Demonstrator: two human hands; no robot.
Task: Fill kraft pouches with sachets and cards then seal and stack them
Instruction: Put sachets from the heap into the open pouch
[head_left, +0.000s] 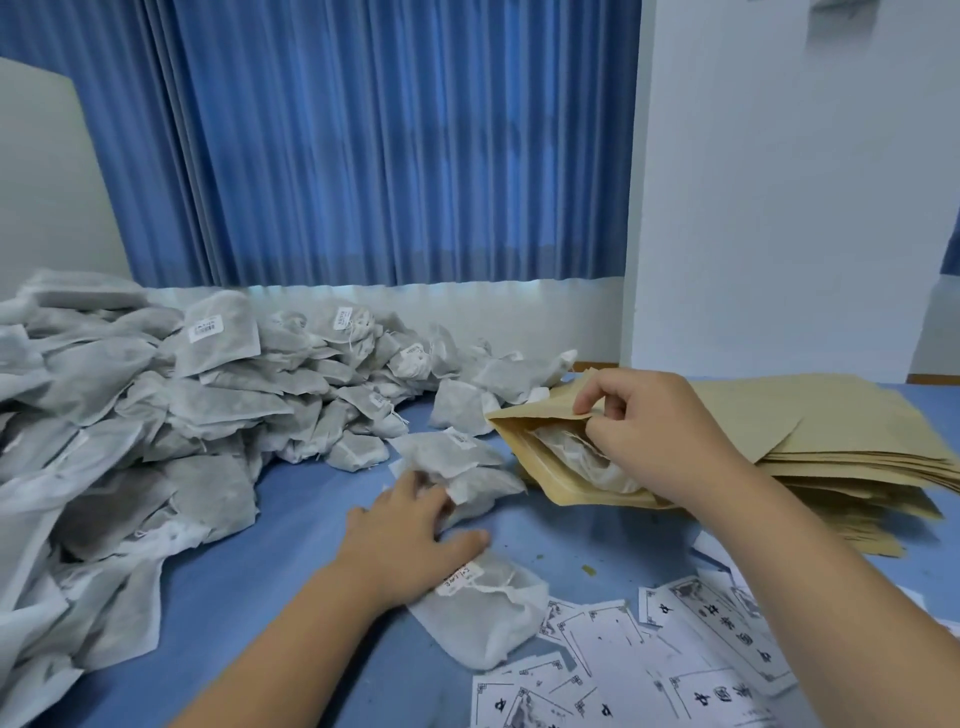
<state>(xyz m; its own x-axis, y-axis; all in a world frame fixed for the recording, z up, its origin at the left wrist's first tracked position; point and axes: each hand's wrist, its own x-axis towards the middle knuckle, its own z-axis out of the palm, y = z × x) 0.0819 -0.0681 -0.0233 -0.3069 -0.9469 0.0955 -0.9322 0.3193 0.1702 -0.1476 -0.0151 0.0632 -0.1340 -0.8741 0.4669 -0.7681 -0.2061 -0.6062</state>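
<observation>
Your right hand (654, 431) pinching open the kraft pouch (524, 421) (part filled), your left hand (410, 535) gripping a loose sachet (452, 457) on the counter (301, 512).

Printed cards (722, 629) show upside-down Chinese characters, including "中"; sachet labels (206, 327) are unreadable.

curtain (395, 156) blue | sachets (156, 415) grey-white | pouches (831, 431) kraft tan | table (260, 597) blue
</observation>
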